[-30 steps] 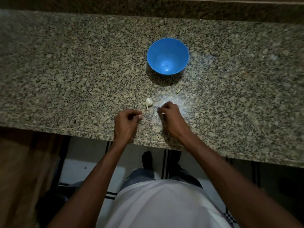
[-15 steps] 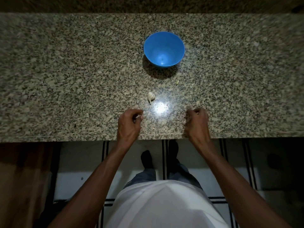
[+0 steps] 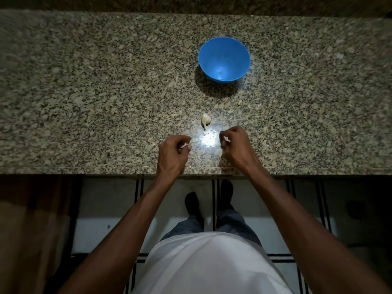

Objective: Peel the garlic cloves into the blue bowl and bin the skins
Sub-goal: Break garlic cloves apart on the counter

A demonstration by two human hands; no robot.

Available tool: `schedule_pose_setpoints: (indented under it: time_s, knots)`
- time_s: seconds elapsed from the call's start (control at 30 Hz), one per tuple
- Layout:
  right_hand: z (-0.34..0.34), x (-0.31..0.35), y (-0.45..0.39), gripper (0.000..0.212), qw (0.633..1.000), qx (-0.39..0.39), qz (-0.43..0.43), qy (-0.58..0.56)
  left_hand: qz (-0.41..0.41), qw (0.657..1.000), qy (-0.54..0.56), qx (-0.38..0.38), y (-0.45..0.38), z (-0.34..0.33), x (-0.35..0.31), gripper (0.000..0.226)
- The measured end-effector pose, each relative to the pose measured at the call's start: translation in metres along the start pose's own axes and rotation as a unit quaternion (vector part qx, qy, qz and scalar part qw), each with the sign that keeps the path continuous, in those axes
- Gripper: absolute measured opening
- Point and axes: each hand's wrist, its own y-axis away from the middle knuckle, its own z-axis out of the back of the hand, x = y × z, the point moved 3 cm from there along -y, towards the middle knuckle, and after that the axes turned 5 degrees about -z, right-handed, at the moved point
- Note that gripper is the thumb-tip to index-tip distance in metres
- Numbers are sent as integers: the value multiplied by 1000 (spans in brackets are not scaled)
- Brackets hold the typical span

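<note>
**Peeling: first clove in hand, bowl not yet filled**

My left hand (image 3: pixel 172 152) is curled near the bench (image 3: pixel 84 92) front edge, pinching a pale scrap (image 3: pixel 186 146), clove or skin, I cannot tell. At its 1 o'clock lies a garlic piece (image 3: pixel 205 119), unpeeled. My right hand (image 3: pixel 235 145) is likewise curled, pinching a white bit (image 3: pixel 226 139). The blue bowl (image 3: pixel 223 60) stands at 12 o'clock, well apart, apparently empty. Judged step: stripping skin. Next: drop the bare clove into the bowl; no bin in view.
</note>
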Motion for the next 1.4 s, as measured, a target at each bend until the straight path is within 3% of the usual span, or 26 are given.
schedule_pose_setpoints:
  time_s: [0.07, 0.17, 0.23, 0.3, 0.37, 0.5, 0.57, 0.93, 1.0, 1.07, 1.13, 1.3, 1.4]
  knots:
    - [-5, 5, -7, 20, 997, 38, 52, 44, 4, 1000, -5, 1, -1, 1, 0, 18]
    - [-22, 16, 3, 33, 980, 108, 142, 86, 4, 1000, -5, 6, -2, 1, 1, 19]
    - [-28, 16, 18, 31, 976, 121, 152, 96, -3, 1000, -4, 12, -2, 1, 1, 19]
    - [-22, 18, 34, 10, 980, 91, 160, 70, -3, 1000, -6, 14, 0, 0, 1, 20]
    - [-15, 23, 41, 16, 986, 53, 149, 45, -4, 1000, -9, 15, 1, -1, -1, 19]
    - [-21, 22, 37, 14, 994, 55, 98, 16, -7, 1000, -11, 10, 2, -4, -1, 19]
    - [-25, 19, 35, 7, 986, 51, 132, 88, -2, 1000, -5, 10, 2, -7, 0, 20]
    - [-23, 21, 27, 24, 969, -13, 184, 167, 5, 999, -22, 25, -1, -20, -9, 19]
    - [-19, 15, 17, 20, 987, -45, 116, 104, 23, 1000, -3, 14, 1, -18, -9, 16]
    - [-11, 8, 2, 16, 994, -57, -31, -82, 62, 997, 37, 0, 4, -16, -5, 11]
    - [-8, 9, -8, 12, 947, -8, -141, -290, 107, 991, 83, -18, 6, -12, -3, 7]
    - [-7, 54, -14, 8, 863, 143, -151, -461, 197, 948, 234, -87, 16, 4, -1, 12]
    - [-16, 79, -16, 10, 841, 209, -135, -480, 235, 924, 272, -127, 24, 18, 4, 15]
